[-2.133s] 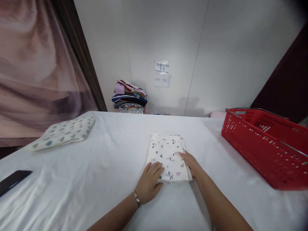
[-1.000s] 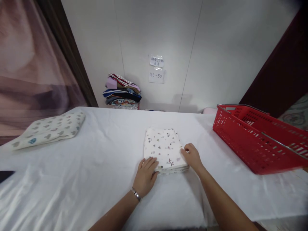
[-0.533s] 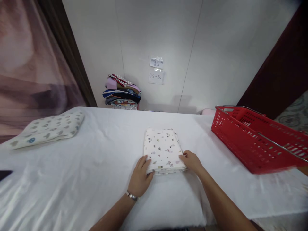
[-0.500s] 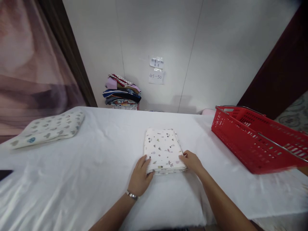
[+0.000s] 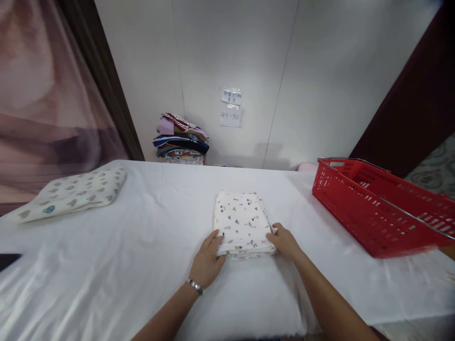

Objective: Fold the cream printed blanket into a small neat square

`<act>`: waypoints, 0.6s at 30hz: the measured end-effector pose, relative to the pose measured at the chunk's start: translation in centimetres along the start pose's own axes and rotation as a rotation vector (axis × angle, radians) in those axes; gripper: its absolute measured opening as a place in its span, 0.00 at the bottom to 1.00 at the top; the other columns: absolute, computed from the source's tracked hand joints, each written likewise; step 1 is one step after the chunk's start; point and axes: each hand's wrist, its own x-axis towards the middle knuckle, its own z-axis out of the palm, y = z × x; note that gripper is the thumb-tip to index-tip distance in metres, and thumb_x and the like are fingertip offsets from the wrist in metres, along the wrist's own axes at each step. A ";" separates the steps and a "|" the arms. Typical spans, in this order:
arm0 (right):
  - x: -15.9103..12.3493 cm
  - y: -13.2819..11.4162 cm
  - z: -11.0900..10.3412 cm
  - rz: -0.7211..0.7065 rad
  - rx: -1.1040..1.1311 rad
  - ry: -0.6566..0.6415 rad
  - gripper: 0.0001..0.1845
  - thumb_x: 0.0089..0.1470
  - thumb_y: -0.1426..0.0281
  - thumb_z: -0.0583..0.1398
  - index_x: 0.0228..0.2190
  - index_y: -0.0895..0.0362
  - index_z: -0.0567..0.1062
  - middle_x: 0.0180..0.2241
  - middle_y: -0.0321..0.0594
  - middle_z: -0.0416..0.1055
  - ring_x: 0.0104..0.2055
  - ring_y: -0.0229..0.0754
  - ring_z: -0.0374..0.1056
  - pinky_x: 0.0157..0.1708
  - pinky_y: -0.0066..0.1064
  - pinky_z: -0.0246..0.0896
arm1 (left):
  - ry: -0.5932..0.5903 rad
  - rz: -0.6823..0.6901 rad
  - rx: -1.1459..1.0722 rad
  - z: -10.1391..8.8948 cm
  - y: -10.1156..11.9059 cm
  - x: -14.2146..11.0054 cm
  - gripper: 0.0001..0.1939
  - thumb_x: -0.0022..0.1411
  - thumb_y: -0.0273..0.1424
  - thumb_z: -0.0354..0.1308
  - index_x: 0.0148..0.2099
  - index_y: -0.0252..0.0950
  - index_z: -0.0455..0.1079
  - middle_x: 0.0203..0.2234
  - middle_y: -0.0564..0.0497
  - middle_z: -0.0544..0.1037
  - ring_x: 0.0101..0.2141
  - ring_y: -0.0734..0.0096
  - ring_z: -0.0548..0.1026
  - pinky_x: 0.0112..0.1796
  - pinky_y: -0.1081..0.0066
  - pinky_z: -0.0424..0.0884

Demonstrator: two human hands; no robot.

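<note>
A white cloth (image 5: 241, 220) with small printed motifs lies folded into a thick rectangle on the white-covered table (image 5: 159, 208). My left hand (image 5: 208, 258), with a metal band at the wrist, holds its near left corner, fingertips on the top layer and thumb at the front edge. At the near right corner my right hand (image 5: 284, 241) grips the side, with its thumb on top and the other fingers partly hidden behind the edge. Several folded layers show along the front.
Another folded patterned cloth (image 5: 81, 192) lies at the left. A red plastic basket (image 5: 355, 213) with metal handles stands at the right. Behind the table is a stack of folded fabrics (image 5: 181, 139) against the wall. A dark flat object (image 5: 9, 260) sits at the left edge.
The view has shifted very slightly. Both hands keep the same places at the near corners of the folded cloth, which looks unchanged.
</note>
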 end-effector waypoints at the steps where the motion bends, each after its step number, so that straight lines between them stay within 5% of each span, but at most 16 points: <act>1: 0.1 -0.1 -0.1 0.017 -0.002 -0.002 0.22 0.43 0.64 0.58 0.43 0.56 0.69 0.24 0.36 0.70 0.28 0.40 0.65 0.28 0.28 0.52 | -0.014 -0.071 -0.050 0.0 -0.1 0.2 0.25 0.51 0.29 0.56 0.54 0.41 0.62 0.55 0.47 0.64 0.52 0.61 0.66 0.47 0.61 0.69; 5: 0.6 -0.3 -0.2 0.041 0.039 -0.035 0.22 0.43 0.65 0.58 0.43 0.58 0.70 0.28 0.40 0.71 0.31 0.43 0.66 0.31 0.30 0.56 | -0.067 -0.349 -0.263 0.1 -0.4 2.0 0.25 0.56 0.36 0.54 0.56 0.36 0.58 0.46 0.42 0.73 0.43 0.63 0.74 0.38 0.66 0.73; 9: 0.5 -0.3 -0.2 0.057 0.117 -0.013 0.31 0.41 0.66 0.60 0.49 0.57 0.66 0.25 0.37 0.70 0.29 0.41 0.67 0.30 0.31 0.58 | -0.136 -0.503 -0.161 0.0 0.2 4.3 0.25 0.52 0.30 0.56 0.54 0.33 0.61 0.41 0.42 0.76 0.38 0.63 0.76 0.37 0.66 0.72; 13: -2.2 -2.0 2.4 0.079 0.330 -0.161 0.44 0.43 0.64 0.60 0.59 0.56 0.48 0.18 0.31 0.67 0.19 0.39 0.64 0.19 0.29 0.57 | -0.178 -0.391 -0.018 -2.8 -0.4 7.8 0.27 0.48 0.22 0.53 0.53 0.36 0.63 0.41 0.48 0.76 0.39 0.67 0.75 0.40 0.70 0.70; 18: -8.5 -6.7 8.9 -0.046 0.598 -0.424 0.55 0.46 0.63 0.60 0.60 0.54 0.27 0.20 0.29 0.68 0.15 0.35 0.61 0.13 0.25 0.55 | -0.231 -0.323 0.304 -8.4 -4.9 12.4 0.26 0.52 0.24 0.52 0.54 0.37 0.63 0.47 0.48 0.73 0.46 0.63 0.71 0.47 0.67 0.65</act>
